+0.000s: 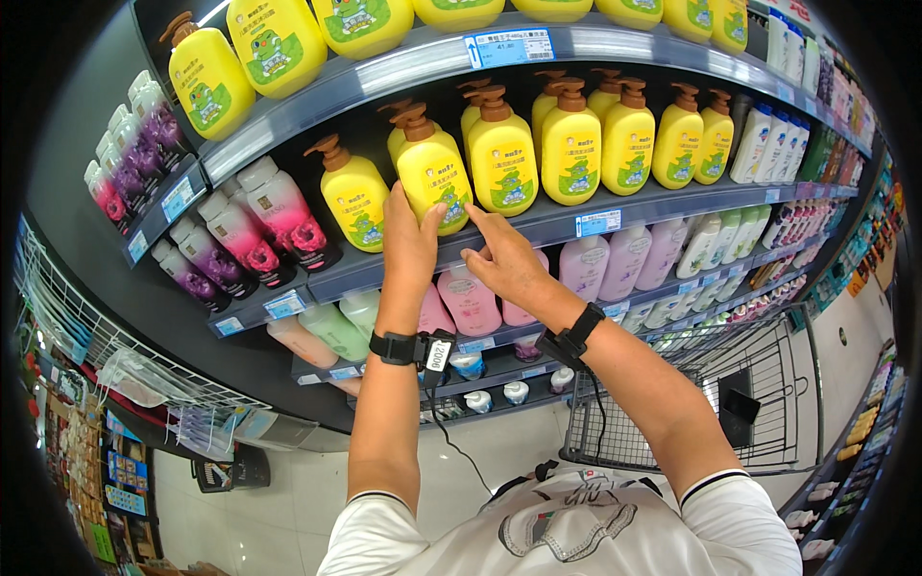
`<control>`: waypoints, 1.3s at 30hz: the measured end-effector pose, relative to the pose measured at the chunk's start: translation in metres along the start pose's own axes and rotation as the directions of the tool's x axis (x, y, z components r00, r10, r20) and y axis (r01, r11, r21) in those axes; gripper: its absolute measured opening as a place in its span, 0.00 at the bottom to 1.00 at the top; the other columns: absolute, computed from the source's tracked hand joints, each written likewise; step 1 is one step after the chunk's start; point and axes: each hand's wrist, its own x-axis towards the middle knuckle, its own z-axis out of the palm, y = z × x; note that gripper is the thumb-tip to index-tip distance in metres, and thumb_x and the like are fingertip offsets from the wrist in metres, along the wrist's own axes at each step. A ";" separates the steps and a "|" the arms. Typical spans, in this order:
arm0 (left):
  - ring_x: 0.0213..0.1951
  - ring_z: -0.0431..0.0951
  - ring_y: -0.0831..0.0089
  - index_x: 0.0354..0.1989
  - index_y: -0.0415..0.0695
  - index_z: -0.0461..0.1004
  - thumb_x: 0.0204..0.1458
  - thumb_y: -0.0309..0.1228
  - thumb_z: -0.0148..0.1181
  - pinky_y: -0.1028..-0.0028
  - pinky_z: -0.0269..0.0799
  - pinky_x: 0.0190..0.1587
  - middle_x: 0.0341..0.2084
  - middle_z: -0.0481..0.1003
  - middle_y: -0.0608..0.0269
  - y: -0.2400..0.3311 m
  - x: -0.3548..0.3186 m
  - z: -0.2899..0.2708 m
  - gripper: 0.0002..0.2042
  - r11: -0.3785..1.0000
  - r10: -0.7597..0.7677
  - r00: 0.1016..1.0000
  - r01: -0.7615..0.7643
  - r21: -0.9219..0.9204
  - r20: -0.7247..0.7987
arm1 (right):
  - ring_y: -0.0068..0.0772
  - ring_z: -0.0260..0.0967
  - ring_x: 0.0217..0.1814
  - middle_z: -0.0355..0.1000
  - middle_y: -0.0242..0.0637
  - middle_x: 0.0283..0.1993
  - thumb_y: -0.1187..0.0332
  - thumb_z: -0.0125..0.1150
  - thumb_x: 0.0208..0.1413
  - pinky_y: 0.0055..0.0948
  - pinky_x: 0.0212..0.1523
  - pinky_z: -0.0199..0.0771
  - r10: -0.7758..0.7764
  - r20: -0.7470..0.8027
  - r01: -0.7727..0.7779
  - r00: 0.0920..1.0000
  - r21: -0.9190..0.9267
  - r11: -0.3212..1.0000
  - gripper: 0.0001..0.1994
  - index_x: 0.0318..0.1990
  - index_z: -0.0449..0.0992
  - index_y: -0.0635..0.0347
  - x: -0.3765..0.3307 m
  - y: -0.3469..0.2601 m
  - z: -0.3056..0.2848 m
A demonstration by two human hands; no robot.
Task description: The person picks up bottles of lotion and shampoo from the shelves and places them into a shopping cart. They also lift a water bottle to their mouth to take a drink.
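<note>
On the middle shelf (528,230) stands a row of yellow pump bottles with brown pump heads. My left hand (409,240) is closed on one yellow pump bottle (429,173), its thumb across the lower front and its fingers along the left side. At that bottle's lower right corner, the index fingertip of my right hand (509,259) touches or nearly touches it. The right thumb stands apart, and the other fingers are partly hidden. Another yellow pump bottle (353,204) is just left of my left hand, and a further pump bottle (501,163) stands close on the right.
More yellow bottles (365,24) line the shelf above. Pink and black bottles (286,216) stand at the left, lilac bottles (583,267) on the shelf below. A wire shopping cart (691,394) is at my right; a dark basket (235,470) sits on the floor at left.
</note>
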 end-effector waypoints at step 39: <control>0.44 0.80 0.59 0.56 0.35 0.71 0.61 0.32 0.62 0.64 0.75 0.48 0.44 0.78 0.48 0.005 -0.231 0.083 0.18 0.981 -0.142 0.745 0.192 -0.006 0.652 | 0.44 0.79 0.40 0.78 0.48 0.39 0.69 0.61 0.59 0.37 0.38 0.76 0.345 0.114 -0.358 0.932 0.119 0.926 0.12 0.48 0.75 0.65 -0.188 0.037 -0.058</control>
